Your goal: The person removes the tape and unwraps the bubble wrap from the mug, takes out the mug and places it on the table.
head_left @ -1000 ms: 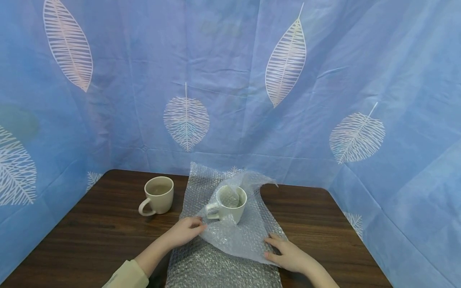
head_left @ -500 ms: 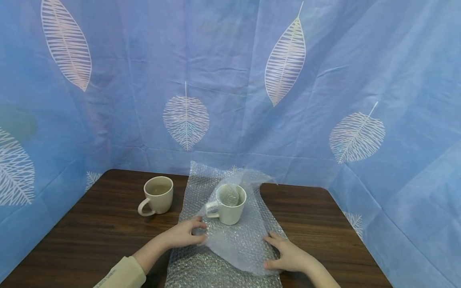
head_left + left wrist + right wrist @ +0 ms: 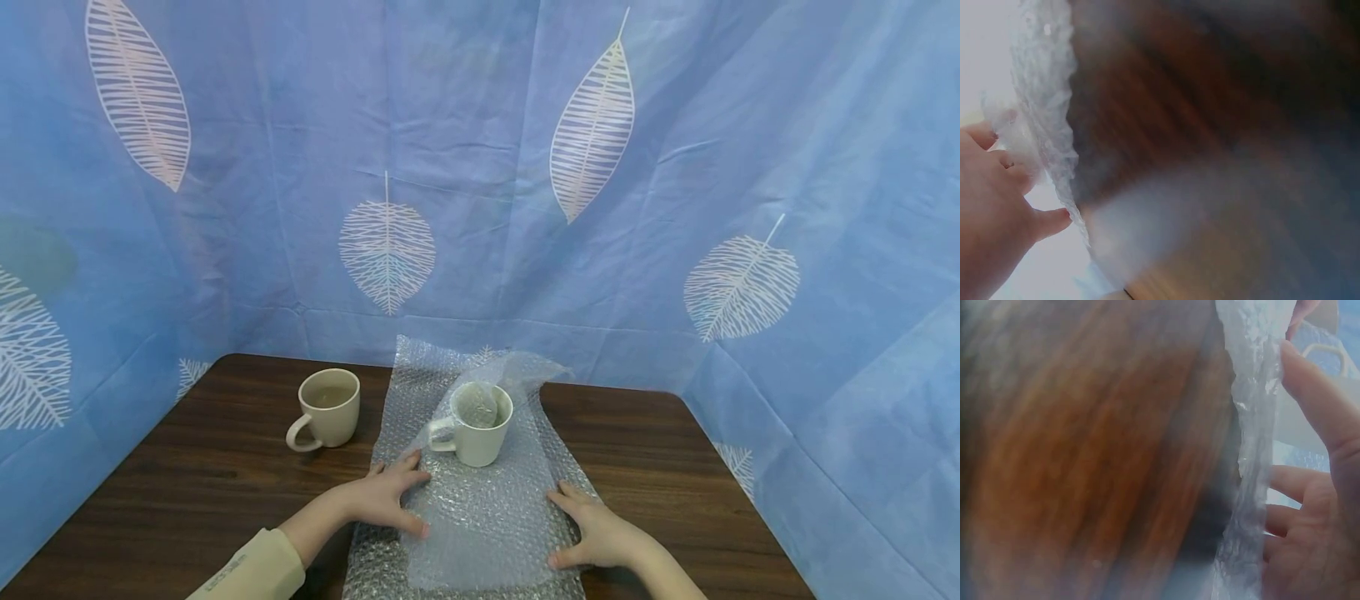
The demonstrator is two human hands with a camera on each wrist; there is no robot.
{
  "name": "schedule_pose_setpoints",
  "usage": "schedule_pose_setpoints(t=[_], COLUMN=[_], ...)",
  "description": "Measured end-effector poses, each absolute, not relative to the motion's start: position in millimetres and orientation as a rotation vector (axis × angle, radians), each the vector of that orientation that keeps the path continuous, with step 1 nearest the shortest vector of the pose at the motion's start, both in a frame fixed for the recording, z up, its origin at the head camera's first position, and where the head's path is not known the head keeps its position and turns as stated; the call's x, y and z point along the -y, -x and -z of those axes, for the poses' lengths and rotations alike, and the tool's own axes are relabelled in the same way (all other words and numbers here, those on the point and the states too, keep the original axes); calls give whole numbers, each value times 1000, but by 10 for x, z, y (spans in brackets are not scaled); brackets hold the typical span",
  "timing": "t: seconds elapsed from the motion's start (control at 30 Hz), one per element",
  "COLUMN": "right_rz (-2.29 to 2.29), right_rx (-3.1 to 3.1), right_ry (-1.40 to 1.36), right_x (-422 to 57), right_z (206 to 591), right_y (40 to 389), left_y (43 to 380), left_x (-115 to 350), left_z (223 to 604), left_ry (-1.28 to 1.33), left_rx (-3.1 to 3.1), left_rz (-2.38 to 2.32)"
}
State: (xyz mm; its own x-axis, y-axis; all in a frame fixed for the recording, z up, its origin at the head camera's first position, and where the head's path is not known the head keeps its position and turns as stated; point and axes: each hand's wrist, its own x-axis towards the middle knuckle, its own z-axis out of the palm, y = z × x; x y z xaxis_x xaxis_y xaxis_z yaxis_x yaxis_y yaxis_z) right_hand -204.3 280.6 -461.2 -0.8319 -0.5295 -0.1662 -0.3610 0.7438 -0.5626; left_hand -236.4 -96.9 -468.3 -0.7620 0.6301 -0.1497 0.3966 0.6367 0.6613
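A white mug (image 3: 480,446) stands upright on a long strip of bubble wrap (image 3: 405,392), its handle toward the left. Wrap is tucked into the mug's mouth. Over the strip lies a thinner translucent sheet (image 3: 480,550), flat in front of the mug. My left hand (image 3: 386,496) rests on the left edge of the wrap, thumb and fingers spread. On the opposite edge my right hand (image 3: 600,529) lies with its fingers spread, touching the wrap. Both wrist views show fingertips against the bubble wrap (image 3: 1047,94), beside blurred brown wood.
A second cream mug (image 3: 333,412) stands on the dark wooden table (image 3: 225,467) to the left, its handle also toward the left. Behind the table's far edge hangs a blue cloth (image 3: 480,250) with white leaf prints, which also runs along both sides.
The sheet's front edge has come down flat toward me, uncovering the lower front of the white mug. My left hand's fingers have spread. The right hand stays almost in place.
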Motion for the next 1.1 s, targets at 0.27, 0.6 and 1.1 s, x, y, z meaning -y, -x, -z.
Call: schedule_pose_setpoints(t=[0.27, 0.6, 1.1], right_rz=[725, 681, 667], right_rx=[-2643, -2647, -2650], right_ry=[684, 678, 648], right_x=[-2797, -2779, -2748], right_z=[4616, 4595, 4597], right_y=[2029, 2017, 1997], left_y=[2336, 2369, 2208], left_x=[929, 904, 848], left_z=[4699, 4871, 4717], left_ry=[-823, -802, -809], left_rx=[-2516, -2570, -2640], left_rz=[-706, -654, -536])
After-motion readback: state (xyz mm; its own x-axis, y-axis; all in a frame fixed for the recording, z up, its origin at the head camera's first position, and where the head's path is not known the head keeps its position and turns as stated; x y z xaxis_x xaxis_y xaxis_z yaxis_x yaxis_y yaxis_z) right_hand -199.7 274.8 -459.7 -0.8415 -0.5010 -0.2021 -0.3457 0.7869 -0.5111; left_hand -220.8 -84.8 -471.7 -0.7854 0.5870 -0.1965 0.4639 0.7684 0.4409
